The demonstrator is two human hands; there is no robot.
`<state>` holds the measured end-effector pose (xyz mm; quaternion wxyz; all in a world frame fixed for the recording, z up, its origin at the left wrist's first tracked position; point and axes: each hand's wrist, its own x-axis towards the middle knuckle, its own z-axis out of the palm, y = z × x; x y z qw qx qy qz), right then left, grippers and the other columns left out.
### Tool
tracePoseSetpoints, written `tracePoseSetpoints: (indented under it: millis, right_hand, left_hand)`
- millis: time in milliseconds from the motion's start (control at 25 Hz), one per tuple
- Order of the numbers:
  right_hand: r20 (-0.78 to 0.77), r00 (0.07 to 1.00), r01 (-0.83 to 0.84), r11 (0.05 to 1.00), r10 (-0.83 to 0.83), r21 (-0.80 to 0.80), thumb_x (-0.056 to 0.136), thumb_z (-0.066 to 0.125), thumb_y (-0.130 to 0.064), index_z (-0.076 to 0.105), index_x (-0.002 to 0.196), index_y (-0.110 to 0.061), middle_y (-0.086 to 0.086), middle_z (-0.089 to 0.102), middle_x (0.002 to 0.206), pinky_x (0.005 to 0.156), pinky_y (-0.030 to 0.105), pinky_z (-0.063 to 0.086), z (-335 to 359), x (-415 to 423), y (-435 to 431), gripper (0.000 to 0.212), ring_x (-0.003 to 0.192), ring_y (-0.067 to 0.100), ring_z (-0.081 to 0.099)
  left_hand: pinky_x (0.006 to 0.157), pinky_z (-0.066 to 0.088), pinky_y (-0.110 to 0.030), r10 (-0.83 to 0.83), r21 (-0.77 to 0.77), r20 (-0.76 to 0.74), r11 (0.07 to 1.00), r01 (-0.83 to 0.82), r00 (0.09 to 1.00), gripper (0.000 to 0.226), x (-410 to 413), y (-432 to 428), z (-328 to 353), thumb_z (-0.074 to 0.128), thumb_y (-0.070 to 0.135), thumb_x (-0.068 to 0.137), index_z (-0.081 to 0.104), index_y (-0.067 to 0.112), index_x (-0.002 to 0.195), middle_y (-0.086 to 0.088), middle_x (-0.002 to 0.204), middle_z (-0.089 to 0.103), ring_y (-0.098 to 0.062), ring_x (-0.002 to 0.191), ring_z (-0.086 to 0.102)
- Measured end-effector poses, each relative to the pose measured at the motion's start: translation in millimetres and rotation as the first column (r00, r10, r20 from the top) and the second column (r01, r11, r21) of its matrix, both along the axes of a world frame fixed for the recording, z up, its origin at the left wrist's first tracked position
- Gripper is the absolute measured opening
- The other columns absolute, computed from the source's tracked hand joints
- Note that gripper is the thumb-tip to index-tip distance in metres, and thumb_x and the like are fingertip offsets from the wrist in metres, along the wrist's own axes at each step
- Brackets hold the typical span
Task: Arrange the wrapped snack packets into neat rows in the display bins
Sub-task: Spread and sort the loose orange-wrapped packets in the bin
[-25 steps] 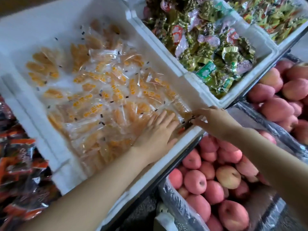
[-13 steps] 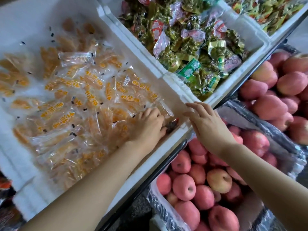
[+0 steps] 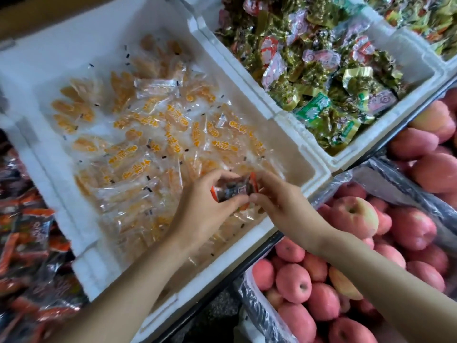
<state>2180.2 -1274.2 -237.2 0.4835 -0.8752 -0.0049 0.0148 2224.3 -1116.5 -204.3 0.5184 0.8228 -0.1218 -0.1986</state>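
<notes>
**Stray dark packet held over the bin of orange snacks**

Head view: a white foam bin (image 3: 81, 243) filled the middle of the frame, its floor partly covered by clear packets with orange print (image 3: 148, 144) lying at mixed angles, none in a proper row. Bare foam showed along the far wall and the right side. A second foam bin (image 3: 306, 134) stood touching it on the right, heaped with green and gold packets (image 3: 321, 70). Below and to the right, pink apples (image 3: 353, 214) sat in a crinkled plastic liner (image 3: 400, 184). A dark rail (image 3: 222, 276) ran under the bins' near edge.

The left hand (image 3: 205, 209) and the right hand (image 3: 284, 206) met over the near right part of the first bin. Between them was a small dark packet (image 3: 232, 190) with orange-red ends (unlike anything else in that bin). The left grip pinched its left end between thumb and curled fingers; the right grip pinched the right end with its fingertips. The packet was raised just above the clear ones.

Hard to make out: the print on the dark packet was blurred. Red and black packets (image 3: 32, 243) at the left were cut off by the frame, and whatever held them could not be seen. A third bin (image 3: 442, 61) at the top right showed only a corner. The room beyond was out of view.
</notes>
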Motion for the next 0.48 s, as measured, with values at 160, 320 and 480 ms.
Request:
tracePoseSetpoints:
  millis: [160, 320, 480]
  right_hand:
    - [-0.010, 0.979, -0.201, 0.958, 0.204, -0.203, 0.096, 0.047, -0.011, 0.050, 0.123, -0.022, -0.006, 0.055, 0.117, 0.082, 0.030, 0.046, -8, 6, 50, 0.030, 0.097, 0.013, 0.057]
    - [0.049, 0.955, -0.265, 0.917, 0.292, -0.298, 0.095, 0.045, -0.009, 0.048, 0.132, -0.019, -0.001, 0.054, 0.128, 0.096, 0.028, 0.039, -11, 22, 121, 0.038, 0.117, 0.020, 0.051]
    - [0.031, 0.956, -0.208, 0.746, 0.293, -0.632, 0.096, 0.041, -0.017, 0.031, 0.144, -0.015, 0.011, 0.036, 0.147, 0.116, 0.052, 0.008, -23, 43, 182, 0.049, 0.142, 0.036, 0.016]
  left_hand:
    - [0.065, 0.045, -0.003, -0.004, 0.177, 0.252, 0.983, -0.042, 0.968, 0.023, -12, 65, 2, 0.076, 0.009, 0.077, 0.063, 0.024, 0.089, 0.019, 0.084, 0.064, 0.011, 0.082, 0.060]
    - [0.072, 0.049, -0.017, 0.057, 0.240, 0.533, 0.947, -0.215, 0.844, 0.026, -27, 134, 2, 0.073, 0.010, 0.078, 0.055, 0.023, 0.092, 0.011, 0.091, 0.062, -0.004, 0.083, 0.059]
    - [0.049, 0.044, -0.024, 0.102, 0.357, 0.638, 0.839, -0.411, 0.764, 0.026, -46, 208, 6, 0.068, 0.015, 0.082, 0.047, 0.019, 0.096, 0.001, 0.094, 0.065, -0.008, 0.071, 0.055]
